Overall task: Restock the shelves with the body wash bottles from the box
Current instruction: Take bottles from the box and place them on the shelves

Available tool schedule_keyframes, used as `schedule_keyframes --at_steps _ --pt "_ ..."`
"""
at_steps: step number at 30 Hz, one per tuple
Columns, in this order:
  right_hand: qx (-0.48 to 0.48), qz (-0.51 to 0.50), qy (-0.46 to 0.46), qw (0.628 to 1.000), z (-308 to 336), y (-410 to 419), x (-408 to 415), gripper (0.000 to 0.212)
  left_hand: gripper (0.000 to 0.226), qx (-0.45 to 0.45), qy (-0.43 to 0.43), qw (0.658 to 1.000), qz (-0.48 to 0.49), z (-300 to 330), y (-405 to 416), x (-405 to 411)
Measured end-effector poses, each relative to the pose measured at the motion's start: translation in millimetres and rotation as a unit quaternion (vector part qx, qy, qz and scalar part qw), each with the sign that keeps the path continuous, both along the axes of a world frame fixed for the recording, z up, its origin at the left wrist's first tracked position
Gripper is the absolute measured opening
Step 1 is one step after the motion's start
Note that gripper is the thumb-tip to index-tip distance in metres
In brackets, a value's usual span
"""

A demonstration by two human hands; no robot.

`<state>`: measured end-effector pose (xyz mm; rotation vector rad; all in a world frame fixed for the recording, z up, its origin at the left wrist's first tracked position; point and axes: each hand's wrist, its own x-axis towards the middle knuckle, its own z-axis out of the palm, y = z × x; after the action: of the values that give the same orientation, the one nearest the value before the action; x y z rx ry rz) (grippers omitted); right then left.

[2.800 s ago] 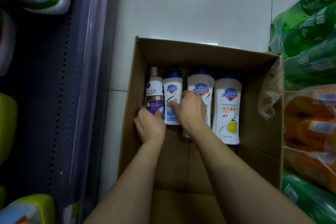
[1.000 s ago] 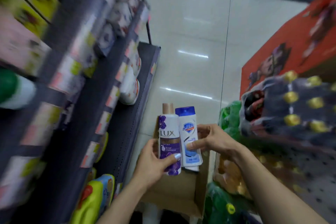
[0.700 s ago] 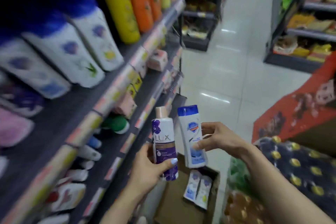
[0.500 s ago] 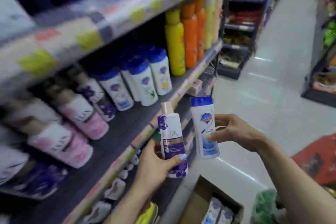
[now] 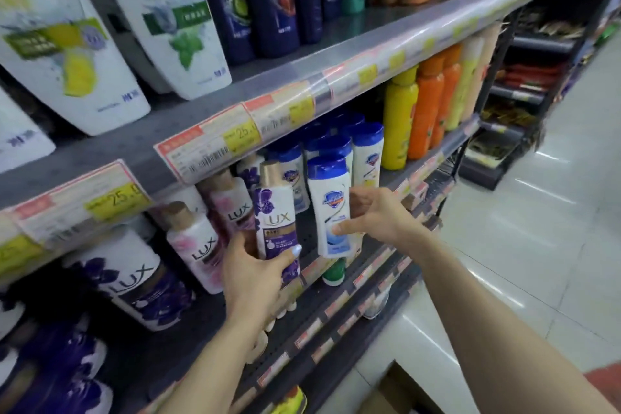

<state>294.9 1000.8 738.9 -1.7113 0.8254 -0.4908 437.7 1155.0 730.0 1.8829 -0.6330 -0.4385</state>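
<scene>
My left hand (image 5: 253,274) grips a purple-and-white Lux bottle (image 5: 275,215) with a gold cap, held upright in front of the middle shelf (image 5: 305,239). My right hand (image 5: 376,217) holds a white Safeguard bottle (image 5: 331,208) with a blue cap, upright, just right of the Lux one. Behind them on the shelf stand pink Lux bottles (image 5: 198,245) and a row of blue-capped Safeguard bottles (image 5: 364,153). A corner of the cardboard box (image 5: 386,397) shows at the bottom edge.
Yellow and orange bottles (image 5: 423,107) fill the right end of the same shelf. Large white and dark blue bottles (image 5: 174,17) stand on the shelf above, behind a price-tag rail (image 5: 302,104). Lower shelves hold small items. Tiled aisle floor (image 5: 537,228) lies to the right.
Both hands lifted one bottle each out of the box and raised them to the middle shelf; the view swung up from the box to the shelves, and the bottles now sit closer to the shelf.
</scene>
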Motion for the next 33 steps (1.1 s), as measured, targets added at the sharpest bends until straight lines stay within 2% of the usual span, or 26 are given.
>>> schedule_keyframes --at_steps 6,14,19,26,28,31,33 --pt "-0.019 -0.010 -0.028 0.999 -14.0 -13.7 33.4 0.050 0.049 -0.001 -0.010 0.997 0.080 -9.2 -24.3 14.1" --pt "-0.020 -0.032 -0.081 0.996 -35.1 -19.8 51.5 0.049 0.045 0.016 -0.063 0.989 0.136 -22.4 -49.4 7.2" --pt "-0.007 -0.035 -0.102 0.994 -42.6 -18.8 51.5 0.051 0.042 0.011 -0.083 0.985 0.153 -29.2 -50.7 -1.1" --pt "0.014 -0.044 -0.118 0.992 -50.9 -15.8 45.7 0.058 0.033 0.000 -0.121 0.985 0.125 -37.3 -46.9 1.6" --pt "0.010 -0.050 -0.122 0.991 -53.0 -14.8 44.4 0.055 0.037 -0.009 -0.133 0.982 0.132 -38.3 -46.8 1.5" --pt "0.000 -0.062 -0.125 0.990 -54.5 -13.1 44.9 0.051 0.053 -0.046 -0.107 0.982 0.150 -35.6 -46.9 -1.6" --pt "-0.014 -0.070 -0.127 0.989 -55.1 -11.9 46.4 0.050 0.053 -0.053 -0.105 0.980 0.158 -35.8 -47.6 -2.1"
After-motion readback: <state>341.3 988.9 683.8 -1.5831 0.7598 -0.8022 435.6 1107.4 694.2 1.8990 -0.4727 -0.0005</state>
